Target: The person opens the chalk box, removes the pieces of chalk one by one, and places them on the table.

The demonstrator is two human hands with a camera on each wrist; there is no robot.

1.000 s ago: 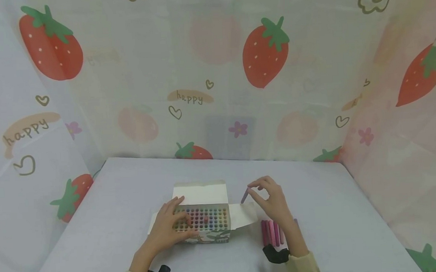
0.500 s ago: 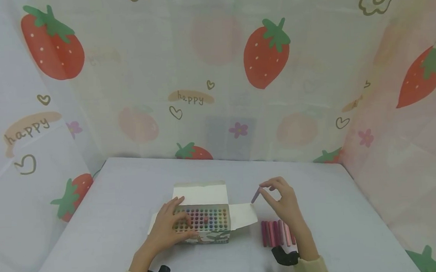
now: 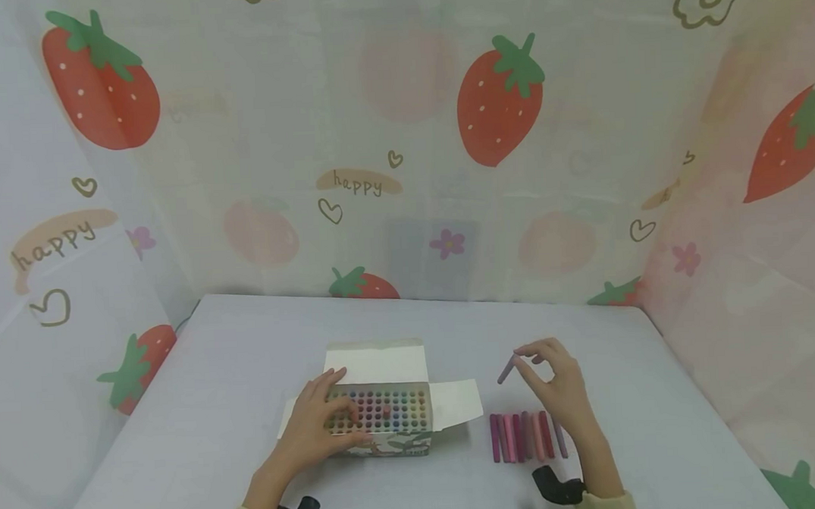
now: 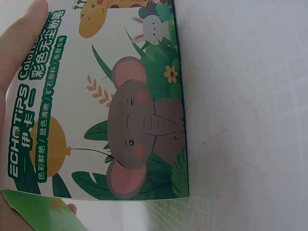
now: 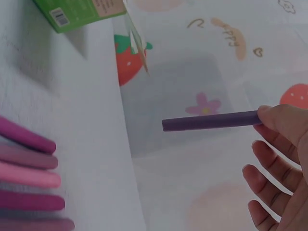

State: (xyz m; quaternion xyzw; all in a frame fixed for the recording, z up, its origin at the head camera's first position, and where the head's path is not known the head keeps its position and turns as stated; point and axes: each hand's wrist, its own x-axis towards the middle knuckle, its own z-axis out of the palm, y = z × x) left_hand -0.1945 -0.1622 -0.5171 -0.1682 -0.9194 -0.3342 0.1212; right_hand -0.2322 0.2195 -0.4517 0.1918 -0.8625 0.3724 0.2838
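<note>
My left hand point(image 3: 314, 419) holds the chalk box point(image 3: 410, 443) at its left end, thumb along the front. Its lid and flaps stand open, with chalk tips of many colours in rows inside. In the left wrist view the thumb point(image 4: 19, 36) lies on the box's printed front with an elephant. My right hand point(image 3: 565, 386) pinches a dark purple chalk stick point(image 5: 209, 121) by one end between thumb and index finger; the other fingers are loosely bent. The stick slants in the air, above and behind a row of pink, red and purple chalk sticks point(image 3: 510, 438) on the table.
The white table point(image 3: 247, 330) carries the box and, right of it, the chalk row. One box flap point(image 3: 455, 402) sticks out rightward between them. A strawberry-print curtain point(image 3: 402, 133) hangs behind the table and at both sides.
My right hand has moved rightward and slightly nearer with the purple chalk stick, away from the box flap, uncovering more of the row. My left hand stays on the box.
</note>
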